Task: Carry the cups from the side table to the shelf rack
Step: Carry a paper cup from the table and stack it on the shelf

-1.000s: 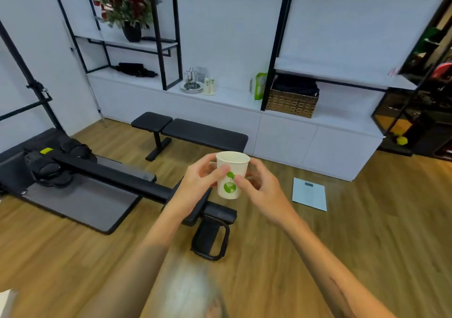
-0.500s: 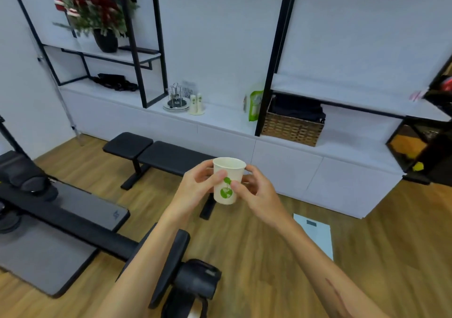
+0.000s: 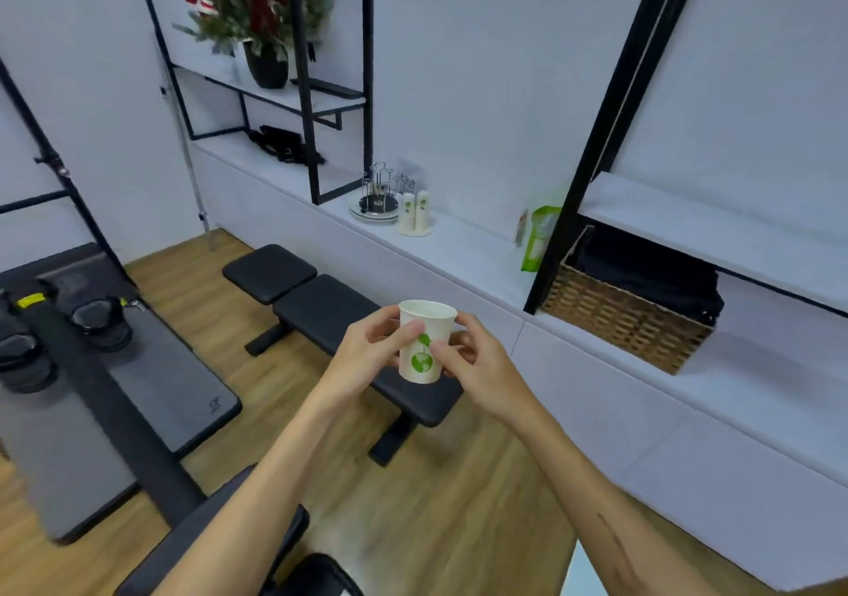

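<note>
A white paper cup (image 3: 424, 348) with a green logo is held upright in front of me. My left hand (image 3: 367, 357) grips its left side and my right hand (image 3: 477, 361) grips its right side. Two more white cups (image 3: 414, 212) with green marks stand upside down on the white shelf rack counter (image 3: 463, 251), beside a metal cup stand (image 3: 378, 192) on a round tray. The cup I hold is above a black bench, still well short of the counter.
A black padded bench (image 3: 321, 306) stands on the wood floor between me and the counter. Black exercise equipment (image 3: 92, 366) fills the left. A wicker basket (image 3: 628, 315), a green packet (image 3: 539, 237) and a potted plant (image 3: 261, 13) sit on the rack.
The view has moved closer to the shelf rack and turned left, so the counter and bench look larger. Both hands keep the same hold on the cup.
</note>
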